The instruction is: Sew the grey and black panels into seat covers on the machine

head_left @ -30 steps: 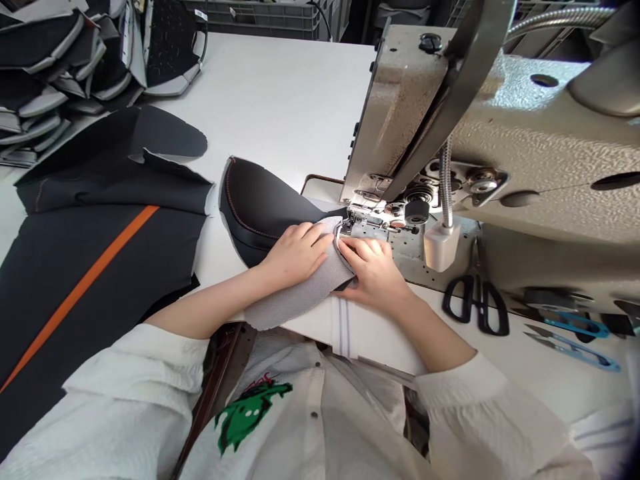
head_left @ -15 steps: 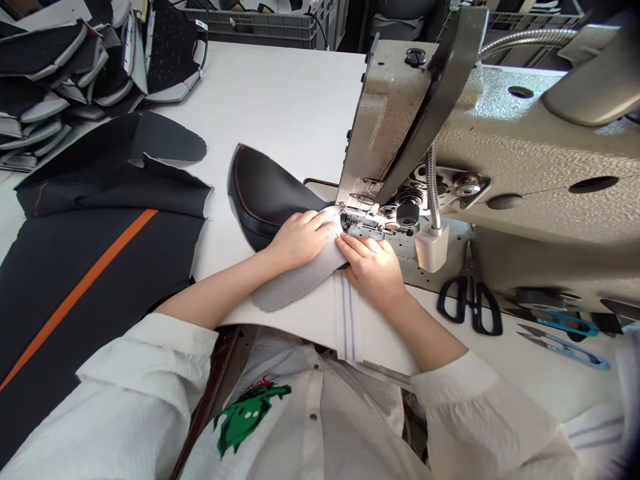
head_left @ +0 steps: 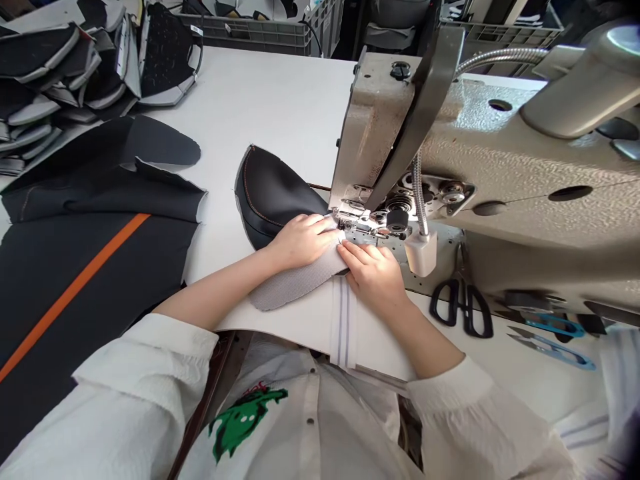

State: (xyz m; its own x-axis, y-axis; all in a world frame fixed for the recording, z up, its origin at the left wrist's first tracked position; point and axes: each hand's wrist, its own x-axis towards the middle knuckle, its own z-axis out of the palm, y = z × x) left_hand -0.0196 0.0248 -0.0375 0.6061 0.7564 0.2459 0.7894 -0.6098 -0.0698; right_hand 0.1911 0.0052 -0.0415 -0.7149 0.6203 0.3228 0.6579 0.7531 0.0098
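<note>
My left hand (head_left: 299, 239) lies flat, fingers together, on a workpiece at the needle of the sewing machine (head_left: 450, 167). The workpiece is a black curved panel with orange stitching (head_left: 270, 197), and its grey mesh underside (head_left: 295, 283) is folded toward me. To the right of the left hand, my right hand (head_left: 373, 273) presses the mesh edge down, its fingertips next to the presser foot (head_left: 350, 223). Both hands rest on the fabric without grasping it.
Large black fabric panels with an orange stripe (head_left: 75, 287) lie at the left. Stacked black and grey cut pieces (head_left: 60, 67) fill the far left corner. Black scissors (head_left: 463, 310) and blue thread snips (head_left: 555, 347) lie at the right under the machine arm. A grey crate (head_left: 260, 27) stands behind.
The black panel has fed further back and left through the machine, and less grey mesh shows in front. Both hands stay on the fabric by the needle.
</note>
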